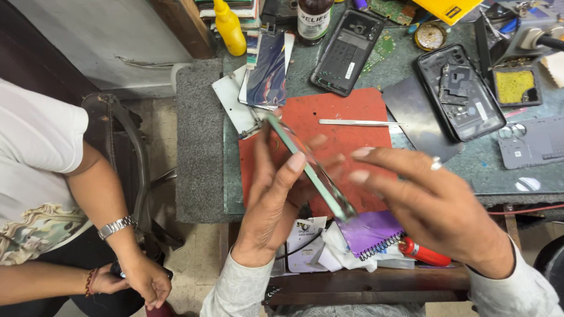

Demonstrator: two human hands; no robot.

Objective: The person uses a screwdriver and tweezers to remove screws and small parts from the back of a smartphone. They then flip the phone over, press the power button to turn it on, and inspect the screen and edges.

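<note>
A slim green-edged phone (308,167) is held edge-on above a red work mat (352,111). My left hand (270,202) grips its near side, with the thumb over the edge. From the right, my right hand (435,202) meets it with spread fingers touching its lower end; a ring shows on one finger. Metal tweezers (358,122) lie on the mat just beyond the phone.
Two opened phone bodies (346,50) (461,91), a dark back cover (267,70), a yellow bottle (229,26) and a grey frame (534,141) lie on the bench. A purple spiral notebook (370,232) and red tool (423,252) sit below. Another person's arm with wristwatch (117,226) is at left.
</note>
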